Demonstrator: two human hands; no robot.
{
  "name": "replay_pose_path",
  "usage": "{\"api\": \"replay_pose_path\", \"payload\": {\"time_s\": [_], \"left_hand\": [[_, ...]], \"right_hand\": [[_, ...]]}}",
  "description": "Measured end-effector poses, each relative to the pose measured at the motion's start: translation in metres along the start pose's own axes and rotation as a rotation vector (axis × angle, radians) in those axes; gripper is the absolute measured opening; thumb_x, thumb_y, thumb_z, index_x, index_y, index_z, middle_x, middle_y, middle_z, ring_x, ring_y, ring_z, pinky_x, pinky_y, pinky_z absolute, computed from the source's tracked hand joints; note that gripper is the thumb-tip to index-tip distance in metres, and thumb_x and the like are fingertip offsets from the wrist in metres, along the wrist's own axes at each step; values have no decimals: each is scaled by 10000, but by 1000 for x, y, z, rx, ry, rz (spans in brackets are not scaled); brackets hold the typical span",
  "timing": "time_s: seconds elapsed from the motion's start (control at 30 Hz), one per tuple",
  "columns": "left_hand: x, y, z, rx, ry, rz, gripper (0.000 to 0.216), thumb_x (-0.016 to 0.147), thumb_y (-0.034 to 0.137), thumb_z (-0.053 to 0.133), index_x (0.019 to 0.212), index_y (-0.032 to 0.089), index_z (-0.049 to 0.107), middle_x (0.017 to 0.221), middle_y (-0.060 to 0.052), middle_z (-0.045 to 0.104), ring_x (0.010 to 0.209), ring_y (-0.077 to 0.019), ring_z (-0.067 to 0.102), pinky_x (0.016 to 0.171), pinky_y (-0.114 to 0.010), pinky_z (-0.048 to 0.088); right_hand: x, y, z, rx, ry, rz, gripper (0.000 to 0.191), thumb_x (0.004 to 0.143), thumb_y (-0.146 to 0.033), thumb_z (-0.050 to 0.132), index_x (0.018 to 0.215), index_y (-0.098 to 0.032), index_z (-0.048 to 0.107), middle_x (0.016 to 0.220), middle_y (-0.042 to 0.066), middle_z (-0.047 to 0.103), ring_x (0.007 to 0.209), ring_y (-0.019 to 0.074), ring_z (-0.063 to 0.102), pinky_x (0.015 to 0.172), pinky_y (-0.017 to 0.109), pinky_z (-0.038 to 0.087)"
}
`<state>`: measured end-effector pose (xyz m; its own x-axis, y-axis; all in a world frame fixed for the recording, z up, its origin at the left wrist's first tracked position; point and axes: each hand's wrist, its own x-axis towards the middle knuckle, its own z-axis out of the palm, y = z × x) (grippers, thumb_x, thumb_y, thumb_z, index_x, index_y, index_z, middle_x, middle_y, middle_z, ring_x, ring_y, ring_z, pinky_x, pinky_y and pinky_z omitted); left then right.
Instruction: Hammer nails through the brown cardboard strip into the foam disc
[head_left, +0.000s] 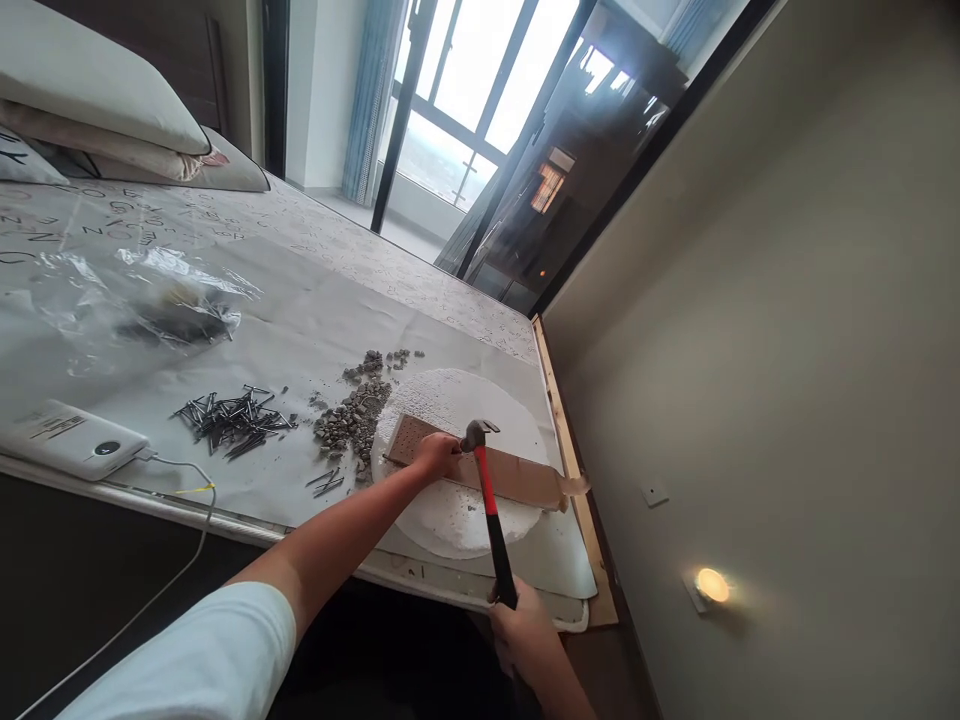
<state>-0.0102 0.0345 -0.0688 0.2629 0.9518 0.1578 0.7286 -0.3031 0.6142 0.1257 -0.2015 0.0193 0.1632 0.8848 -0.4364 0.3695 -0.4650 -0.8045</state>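
Observation:
My right hand (521, 620) is closed round the black grip of a claw hammer (489, 490), which has a red section below its grey metal head. The head is up beside the fingertips of my left hand (436, 456). Those fingers are pinched together over a brown board (517, 478); what is between them is too small and partly hidden. Small holes mark the board's left end, and its right end looks torn. Under it lies a round white foam disc (480, 395). Left of the disc are grey gravel (352, 415), a few loose nails (325, 483) and a larger pile of nails (232, 418).
A clear plastic bag (161, 300) with dark contents lies on the grey sheet (300, 300) covering the bed. A white power bank (75, 438) with a cable (199, 520) sits at the near edge. A wooden rail (559, 410) and wall (750, 350) bound the right side.

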Motion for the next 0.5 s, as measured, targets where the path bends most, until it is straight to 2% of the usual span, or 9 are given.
{"api": "replay_pose_path", "payload": {"time_s": [0.13,0.33,0.5], "left_hand": [[-2,1,-2,-13,-1,33,178,749,302,578,730,187,712,813,-65,684,765,-184,590,655,-256,389],[0,0,-1,14,-14,30,171,742,303,590,715,177,705,805,-58,683,769,-186,590,645,-254,384],[1,1,0,17,-3,26,169,747,301,590,703,182,702,814,-65,683,780,-192,593,644,-258,381]], "right_hand": [[0,2,-1,6,36,-80,60,678,-227,489,720,-201,454,478,-83,352,405,77,326,408,200,282],[3,2,3,-22,22,-16,54,662,-191,470,675,-202,419,478,-80,337,408,83,329,403,206,273],[2,5,0,-46,72,-100,51,684,-187,448,733,-200,453,511,-73,357,444,92,346,441,212,288]]}}
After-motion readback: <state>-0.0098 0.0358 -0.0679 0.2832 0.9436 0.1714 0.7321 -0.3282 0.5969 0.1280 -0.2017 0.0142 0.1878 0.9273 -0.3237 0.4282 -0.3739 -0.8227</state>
